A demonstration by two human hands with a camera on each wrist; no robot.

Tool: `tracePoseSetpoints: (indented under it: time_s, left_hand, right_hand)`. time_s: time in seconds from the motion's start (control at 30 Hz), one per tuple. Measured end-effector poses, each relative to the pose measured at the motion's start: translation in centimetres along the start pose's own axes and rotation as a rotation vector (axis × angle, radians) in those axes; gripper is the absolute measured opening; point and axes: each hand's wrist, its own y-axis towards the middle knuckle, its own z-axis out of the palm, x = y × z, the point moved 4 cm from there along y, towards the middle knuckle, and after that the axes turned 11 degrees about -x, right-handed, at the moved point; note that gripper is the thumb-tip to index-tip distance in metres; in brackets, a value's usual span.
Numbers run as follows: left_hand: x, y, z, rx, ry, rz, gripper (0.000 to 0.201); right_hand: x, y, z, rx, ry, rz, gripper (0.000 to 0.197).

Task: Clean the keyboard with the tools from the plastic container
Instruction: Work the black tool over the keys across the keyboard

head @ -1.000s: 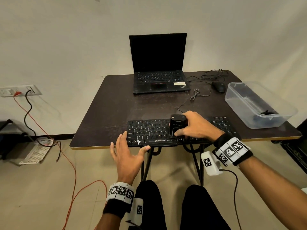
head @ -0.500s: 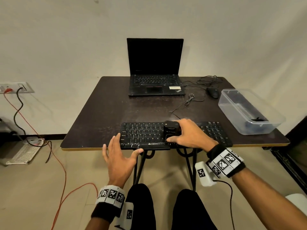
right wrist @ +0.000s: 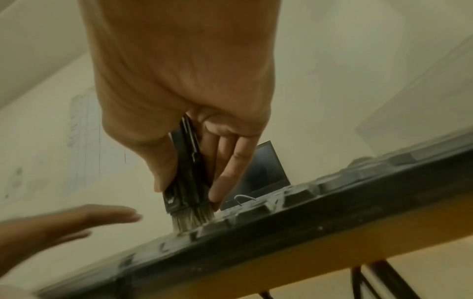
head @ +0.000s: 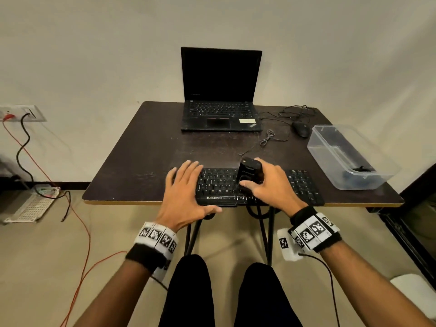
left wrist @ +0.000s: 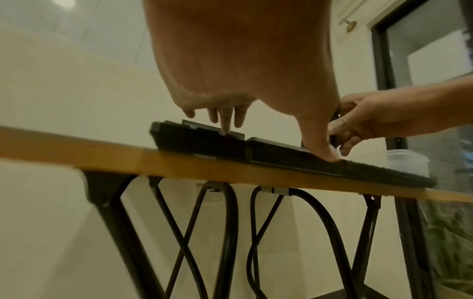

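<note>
A black keyboard (head: 219,185) lies along the table's near edge. My right hand (head: 264,185) grips a black brush (head: 250,172) upright over the keyboard's middle; in the right wrist view the brush (right wrist: 187,178) has its pale bristles pressed onto the keys (right wrist: 256,212). My left hand (head: 186,190) lies flat with straight fingers on the keyboard's left end, thumb at the front edge. In the left wrist view the left fingers (left wrist: 226,119) touch the keyboard (left wrist: 204,143). The clear plastic container (head: 349,156) stands at the right with a dark tool inside.
An open black laptop (head: 220,95) stands at the back of the dark table (head: 141,166). A black mouse (head: 300,129) and loose cables lie between laptop and container. Wall socket and red cord are on the left; my knees are under the table edge.
My left hand has moved from in front of the table edge up onto the keyboard's left end. The right hand stays on the brush over the keys.
</note>
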Motion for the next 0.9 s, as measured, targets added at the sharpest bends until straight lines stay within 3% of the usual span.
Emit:
tracePoseSetpoints:
  time_s: [0.1,0.2,0.37,0.53,0.63,0.77,0.9]
  left_hand:
    - [-0.6,2.3,1.8,0.192,-0.002,0.08,0.139]
    - [0.0,3.1,2.8,0.299,-0.009,0.099,0.148]
    - [0.3,2.5,2.9,0.224,-0.005,0.145,0.133]
    - [0.3,2.7,2.6,0.21,-0.058,0.116,0.132]
    - [0.2,2.6,2.7,0.2,-0.057,0.112,0.13]
    - [0.1,2.7,2.4,0.188,-0.08,0.107,0.129]
    - [0.0,2.7,2.3,0.18,-0.097,0.09,0.129]
  right_hand:
    - [0.2,-0.6,0.3,0.072,0.037,-0.003,0.042]
    - [-1.0,-0.2,-0.7,-0.06,-0.035,0.035,0.038]
    - [-1.0,-1.2,-0.2,0.004,-0.023,-0.03,0.039]
    - [-1.9,-0.5,-0.8,-0.116,-0.056,0.014,0.035]
    - [-0.9,-1.5,0.1,-0.021,-0.023,-0.079,0.045]
    - [-2.2,-0.7,-0.8,-0.123,-0.052,0.022,0.038]
    - [-1.3,-1.4,-0.4,-0.011,-0.023,-0.069,0.043]
